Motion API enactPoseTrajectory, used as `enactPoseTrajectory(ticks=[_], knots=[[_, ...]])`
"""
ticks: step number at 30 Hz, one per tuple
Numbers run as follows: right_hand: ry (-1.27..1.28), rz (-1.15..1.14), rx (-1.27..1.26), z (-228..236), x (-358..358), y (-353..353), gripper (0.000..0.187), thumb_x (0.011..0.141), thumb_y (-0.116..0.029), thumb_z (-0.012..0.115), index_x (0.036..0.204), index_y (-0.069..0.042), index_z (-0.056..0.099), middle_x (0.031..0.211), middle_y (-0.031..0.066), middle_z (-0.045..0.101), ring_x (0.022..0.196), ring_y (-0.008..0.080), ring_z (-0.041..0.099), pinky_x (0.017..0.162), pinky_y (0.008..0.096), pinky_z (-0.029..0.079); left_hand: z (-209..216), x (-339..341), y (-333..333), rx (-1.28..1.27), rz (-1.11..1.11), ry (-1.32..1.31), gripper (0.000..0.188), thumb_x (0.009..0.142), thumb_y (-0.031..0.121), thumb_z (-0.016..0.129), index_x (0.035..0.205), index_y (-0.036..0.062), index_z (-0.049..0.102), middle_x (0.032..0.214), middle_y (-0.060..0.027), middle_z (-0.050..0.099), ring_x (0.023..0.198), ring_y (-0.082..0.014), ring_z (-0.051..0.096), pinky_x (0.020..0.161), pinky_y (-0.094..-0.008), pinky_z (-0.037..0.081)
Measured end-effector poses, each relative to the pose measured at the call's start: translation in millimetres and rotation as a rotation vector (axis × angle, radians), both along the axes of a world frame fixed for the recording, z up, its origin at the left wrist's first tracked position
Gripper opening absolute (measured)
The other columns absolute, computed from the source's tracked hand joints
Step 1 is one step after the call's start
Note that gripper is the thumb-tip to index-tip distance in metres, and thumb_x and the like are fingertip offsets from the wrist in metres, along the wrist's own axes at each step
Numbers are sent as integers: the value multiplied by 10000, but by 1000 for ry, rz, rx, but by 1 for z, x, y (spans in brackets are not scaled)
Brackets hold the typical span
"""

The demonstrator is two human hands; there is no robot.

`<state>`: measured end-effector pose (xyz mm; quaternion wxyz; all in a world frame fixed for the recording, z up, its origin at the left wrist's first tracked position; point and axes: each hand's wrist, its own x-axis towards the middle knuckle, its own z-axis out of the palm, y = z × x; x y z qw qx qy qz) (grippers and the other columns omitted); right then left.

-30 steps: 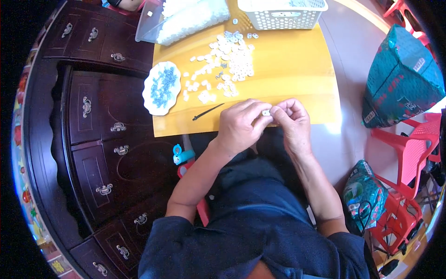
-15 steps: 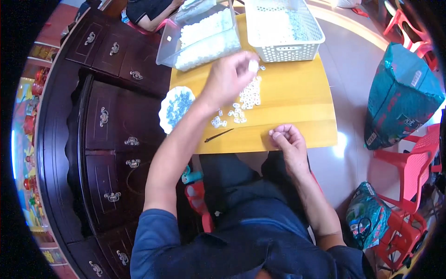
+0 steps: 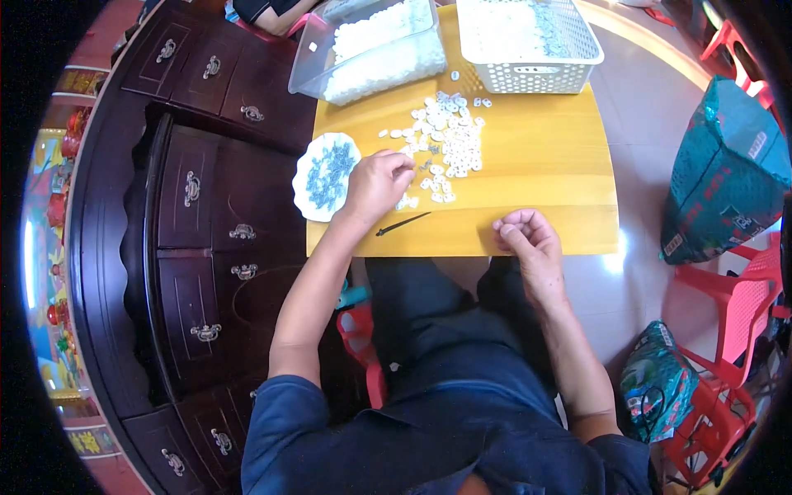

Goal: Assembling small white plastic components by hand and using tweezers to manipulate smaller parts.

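My left hand (image 3: 378, 183) is over the left part of the table, its fingers pinched together at the edge of a spread of small white oval pieces (image 3: 462, 136) with dark marks. Whatever is in that pinch is hidden. By the table's front edge, my right hand (image 3: 530, 237) is curled, thumb pressed against the fingers; anything held there is too small to make out. Left of my left hand stands a white scalloped dish (image 3: 303, 200) filled with small blue-grey parts. A thin dark pointed tool (image 3: 403, 223) lies between my hands and the front edge.
At the back of the yellow table (image 3: 553, 177) are a clear plastic bin (image 3: 309, 78) of white pieces and a white perforated basket (image 3: 540, 80). Dark wooden drawers (image 3: 202, 177) border the left. Teal bags (image 3: 722, 181) and red plastic chairs (image 3: 730, 305) stand right. Another person's arm (image 3: 285, 18) shows behind.
My left hand has come back from beside the basket toward the dish, and the white piece seen in it is out of sight. My right hand keeps its curled pose. The view has shifted slightly.
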<state>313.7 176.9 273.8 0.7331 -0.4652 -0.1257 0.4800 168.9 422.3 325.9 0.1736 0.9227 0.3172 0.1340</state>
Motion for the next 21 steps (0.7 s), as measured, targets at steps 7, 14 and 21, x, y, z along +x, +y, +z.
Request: enactPoseTrajectory(ticks=[7, 14, 21], knots=[[-30, 15, -21, 1, 0, 0, 91, 968, -50, 632, 1046, -25, 594, 979, 60, 693, 871, 102, 638, 820, 251, 522, -20, 3, 2, 40, -49, -71, 120, 813, 121, 745, 921, 69, 754, 865, -86, 714, 734, -246, 692, 689, -348, 551], [-23, -2, -24, 2, -1, 1, 69, 964, -59, 628, 1027, -54, 600, 966, 57, 705, 841, 107, 644, 796, 249, 516, -25, 9, -1, 145, -52, -18, 78, 858, 173, 700, 835, 101, 722, 853, -65, 676, 811, -288, 673, 714, -424, 544], [-25, 10, -19, 4, 0, 2, 69, 962, -57, 628, 1025, -53, 599, 961, 56, 706, 837, 105, 640, 790, 253, 513, -22, 8, 1, 220, -65, 102, 94, 900, 148, 655, 913, 63, 616, 917, -112, 657, 870, -337, 656, 746, -457, 530]])
